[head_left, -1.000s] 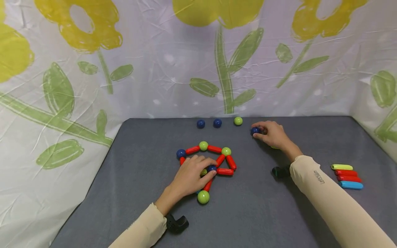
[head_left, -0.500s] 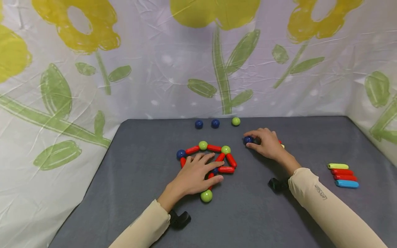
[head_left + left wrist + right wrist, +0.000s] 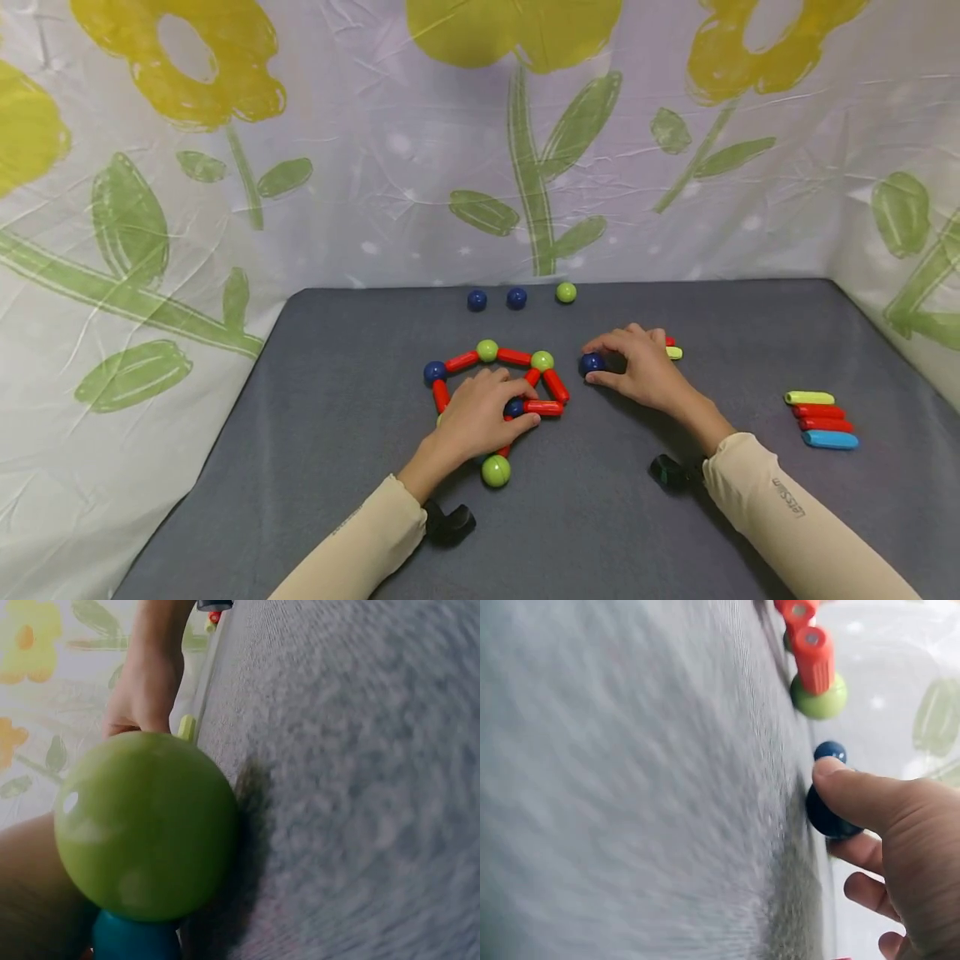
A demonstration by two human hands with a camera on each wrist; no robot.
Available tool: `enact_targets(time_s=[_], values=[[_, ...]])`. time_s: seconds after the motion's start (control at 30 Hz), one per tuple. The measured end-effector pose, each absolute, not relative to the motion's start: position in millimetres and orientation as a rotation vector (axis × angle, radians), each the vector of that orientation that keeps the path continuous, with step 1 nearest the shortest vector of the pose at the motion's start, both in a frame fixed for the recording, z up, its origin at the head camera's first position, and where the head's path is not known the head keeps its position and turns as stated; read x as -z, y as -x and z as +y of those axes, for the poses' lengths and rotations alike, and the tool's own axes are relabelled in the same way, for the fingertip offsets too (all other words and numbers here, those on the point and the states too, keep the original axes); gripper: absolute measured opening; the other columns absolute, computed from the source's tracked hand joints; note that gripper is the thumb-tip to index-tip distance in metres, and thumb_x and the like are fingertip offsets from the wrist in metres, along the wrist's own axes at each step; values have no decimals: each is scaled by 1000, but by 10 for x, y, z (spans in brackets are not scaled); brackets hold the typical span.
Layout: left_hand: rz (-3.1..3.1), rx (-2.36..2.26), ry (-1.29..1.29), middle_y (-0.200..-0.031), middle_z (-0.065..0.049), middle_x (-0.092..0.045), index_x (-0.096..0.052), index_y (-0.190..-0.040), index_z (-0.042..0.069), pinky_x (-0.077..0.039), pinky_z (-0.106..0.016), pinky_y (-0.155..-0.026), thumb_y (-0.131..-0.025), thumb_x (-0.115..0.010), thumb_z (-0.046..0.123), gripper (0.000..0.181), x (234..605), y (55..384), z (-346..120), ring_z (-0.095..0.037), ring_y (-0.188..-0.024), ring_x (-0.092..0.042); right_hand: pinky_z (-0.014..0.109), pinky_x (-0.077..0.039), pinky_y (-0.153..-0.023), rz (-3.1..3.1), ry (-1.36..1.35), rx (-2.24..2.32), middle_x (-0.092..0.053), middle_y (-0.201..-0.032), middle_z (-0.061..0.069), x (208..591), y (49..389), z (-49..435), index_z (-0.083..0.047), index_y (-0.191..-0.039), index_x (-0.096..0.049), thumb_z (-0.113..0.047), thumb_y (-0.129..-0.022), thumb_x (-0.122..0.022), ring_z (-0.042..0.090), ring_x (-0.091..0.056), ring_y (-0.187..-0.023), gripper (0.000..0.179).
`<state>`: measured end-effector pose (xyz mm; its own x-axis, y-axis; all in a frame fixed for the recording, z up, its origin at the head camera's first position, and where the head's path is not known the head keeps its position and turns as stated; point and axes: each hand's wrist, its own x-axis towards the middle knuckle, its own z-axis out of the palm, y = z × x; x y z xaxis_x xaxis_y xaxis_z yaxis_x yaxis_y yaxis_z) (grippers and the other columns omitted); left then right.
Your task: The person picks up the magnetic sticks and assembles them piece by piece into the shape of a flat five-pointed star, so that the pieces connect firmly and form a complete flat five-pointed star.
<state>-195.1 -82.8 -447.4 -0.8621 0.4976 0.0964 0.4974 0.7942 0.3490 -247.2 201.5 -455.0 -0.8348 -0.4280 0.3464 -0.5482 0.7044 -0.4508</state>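
A flat figure of red magnetic rods joined by blue and green balls lies on the dark table. My left hand lies over its middle, thumb and forefinger pinching a blue ball where several rods meet; the palm hides part of the figure. Nearest me in the figure is a green ball, large in the left wrist view with a blue rod against it. To the right of the figure, my right hand pinches another blue ball between thumb and fingers, close to the tabletop.
Two loose blue balls and a green ball sit by the far edge. Beyond my right hand lie a red rod and a yellow rod. A row of several rods lies at right. Flowered cloth rises behind the table.
My right hand has brought its blue ball nearer to me and leftward, toward the figure. The left hand's fingers spread off the central blue ball, then came back around it.
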Motion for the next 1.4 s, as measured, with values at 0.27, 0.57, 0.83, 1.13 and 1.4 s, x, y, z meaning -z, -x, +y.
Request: enact_targets(time_s=[0.27, 0.57, 0.83, 1.13, 1.4], values=[[2929, -723, -738, -103, 7, -62, -73, -110, 34, -48, -31, -74, -90, -75, 49, 25, 4495, 1964, -827, -12, -86, -57, 39, -24, -81, -2649, -814, -1001, -75, -98, -4, 4647, 2294, 1989, -20, -106, -75, -26, -72, -94, 16, -54, -89, 40], [2897, -787, -688, -103, 8, -62, -73, -107, 35, -46, -29, -69, -88, -76, 49, 23, 4483, 1985, -826, -12, -81, -56, 37, -30, -85, -2606, -818, -1151, -69, -93, -10, 4716, 2141, 1972, -23, -100, -69, -24, -70, -95, 14, -58, -90, 40], [2898, -774, -691, -105, 8, -63, -72, -107, 35, -46, -30, -71, -89, -76, 49, 23, 4485, 1988, -835, -12, -81, -57, 34, -41, -85, -2608, -831, -1269, -67, -94, -9, 4765, 2073, 1920, -24, -95, -65, -26, -71, -94, 13, -58, -89, 39], [2908, -764, -685, -108, 7, -64, -72, -107, 35, -49, -33, -78, -89, -75, 49, 23, 4485, 1986, -839, -13, -87, -58, 29, -45, -81, -2569, -860, -1305, -66, -94, -7, 4793, 2045, 1859, -24, -97, -67, -26, -73, -93, 13, -58, -88, 36], [2898, -768, -689, -108, 7, -63, -73, -107, 34, -48, -32, -75, -90, -75, 49, 23, 4484, 1977, -833, -13, -85, -58, 31, -42, -83, -2576, -879, -1324, -66, -94, -8, 4800, 2013, 1819, -26, -98, -67, -28, -73, -93, 12, -58, -88, 36]])
